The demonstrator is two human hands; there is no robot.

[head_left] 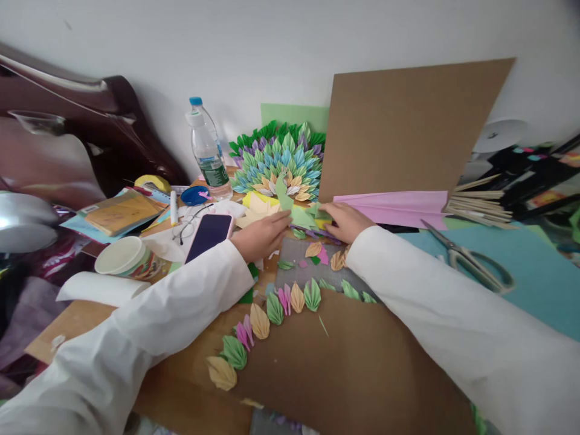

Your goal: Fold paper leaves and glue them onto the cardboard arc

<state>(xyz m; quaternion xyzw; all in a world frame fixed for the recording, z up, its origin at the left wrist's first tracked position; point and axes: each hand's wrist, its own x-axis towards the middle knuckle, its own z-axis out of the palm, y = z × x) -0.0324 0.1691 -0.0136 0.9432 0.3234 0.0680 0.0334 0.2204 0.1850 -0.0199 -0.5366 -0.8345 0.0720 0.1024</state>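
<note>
Between the white sleeves (pixel 176 305), a brown cardboard sheet (pixel 353 356) is leaving open passage, folded paper leaves (pixel 274 308) edging it. Beyond the hands (pixel 263 237), a paper-leaf fan (pixel 281 158) is standing in the way; plastic bottles (pixel 211 160) are blocking left, an upright cardboard panel (pixel 403 133) right.

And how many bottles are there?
2, both left of the leaf fan: the white-capped bottle in front, the blue-capped bottle just behind, partly hidden by it. More could be out of sight.
</note>
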